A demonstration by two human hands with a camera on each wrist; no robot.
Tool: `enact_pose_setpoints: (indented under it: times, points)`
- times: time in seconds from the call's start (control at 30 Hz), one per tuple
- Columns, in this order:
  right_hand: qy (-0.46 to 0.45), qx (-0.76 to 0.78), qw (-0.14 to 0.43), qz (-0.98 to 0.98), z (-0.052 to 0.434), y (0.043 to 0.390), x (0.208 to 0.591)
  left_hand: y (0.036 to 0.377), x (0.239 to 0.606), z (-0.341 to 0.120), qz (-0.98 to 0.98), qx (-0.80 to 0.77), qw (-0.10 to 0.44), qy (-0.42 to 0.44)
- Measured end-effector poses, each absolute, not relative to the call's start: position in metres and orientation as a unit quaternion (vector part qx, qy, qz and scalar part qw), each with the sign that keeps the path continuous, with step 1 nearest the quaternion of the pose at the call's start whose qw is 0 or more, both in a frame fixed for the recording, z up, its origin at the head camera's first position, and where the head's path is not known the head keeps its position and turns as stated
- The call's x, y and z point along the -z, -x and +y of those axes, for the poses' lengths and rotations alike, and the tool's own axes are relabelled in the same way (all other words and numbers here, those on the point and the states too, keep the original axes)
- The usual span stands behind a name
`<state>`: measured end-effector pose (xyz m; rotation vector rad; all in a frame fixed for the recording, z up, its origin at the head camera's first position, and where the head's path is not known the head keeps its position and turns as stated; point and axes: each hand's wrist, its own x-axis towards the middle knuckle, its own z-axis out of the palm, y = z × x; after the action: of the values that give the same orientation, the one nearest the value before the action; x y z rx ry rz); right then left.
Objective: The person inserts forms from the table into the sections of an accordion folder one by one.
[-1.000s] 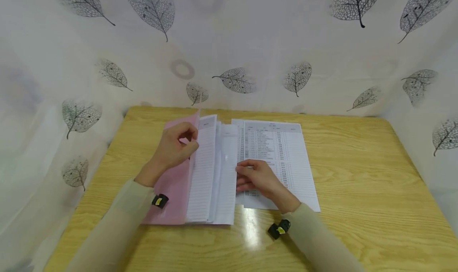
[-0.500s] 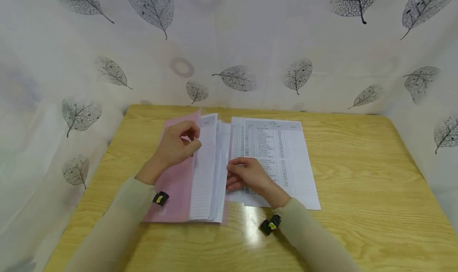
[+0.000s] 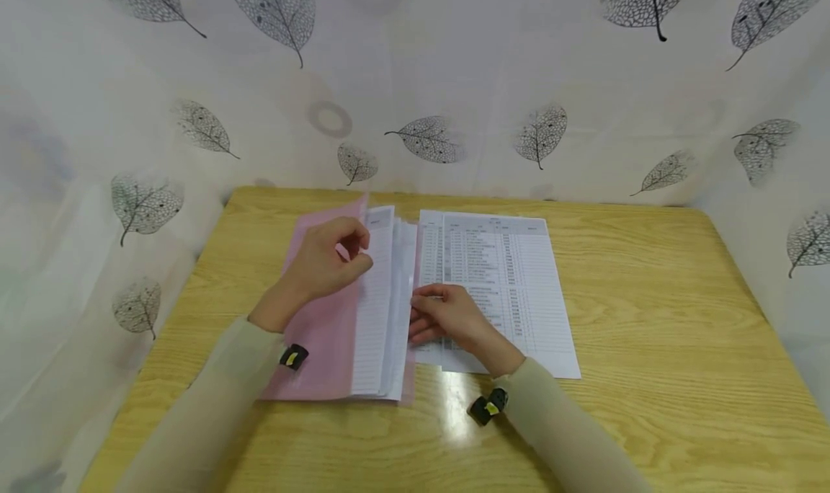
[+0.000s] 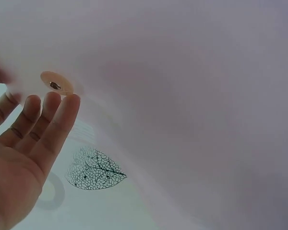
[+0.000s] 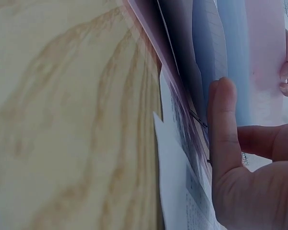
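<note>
A translucent pink folder [image 3: 318,349] lies half opened on the table, its front cover lifted by my left hand [image 3: 327,262], which pinches the cover's free edge between thumb and fingers. A round peach snap button [image 4: 57,84] shows on that cover beside the left fingertips in the left wrist view. Several white lined sheets [image 3: 376,313] stand between the covers. My right hand [image 3: 454,320] has thumb and forefinger at the right edge of these sheets, pinching it. In the right wrist view the fingers [image 5: 224,124] overlap the sheets' edge, with the pink back cover beneath.
Two overlapping printed sheets [image 3: 538,305] lie flat on the wooden table [image 3: 655,349] right of the folder, partly under my right hand. A white curtain with leaf prints [image 3: 480,60] closes off the back and sides.
My right hand has moved left with the sheet's edge, further into the folder, baring the back cover's right edge. My left hand has shifted slightly right, swinging the front cover over the sheets.
</note>
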<state>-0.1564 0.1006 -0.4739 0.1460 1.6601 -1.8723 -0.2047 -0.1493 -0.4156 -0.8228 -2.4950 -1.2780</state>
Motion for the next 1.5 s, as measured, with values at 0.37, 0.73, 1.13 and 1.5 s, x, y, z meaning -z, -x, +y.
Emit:
enact_pose_setpoints:
  times: [0.37,0.73,1.13,1.5]
  points:
    - [-0.040,0.688,0.298,0.660,0.097,0.157,0.473,0.204,0.419,-0.150,-0.845,0.450,0.093,0.273]
    - [-0.030,0.692,0.308,0.653,0.096,0.161,0.470,0.203,0.419,-0.151,-0.848,0.455,0.076,0.260]
    - [-0.028,0.689,0.302,0.658,0.098,0.161,0.467,0.198,0.424,-0.145,-0.885,0.431,0.030,0.175]
    - [-0.028,0.689,0.296,0.661,0.104,0.161,0.469,0.193,0.426,-0.143,-0.892,0.434,0.034,0.117]
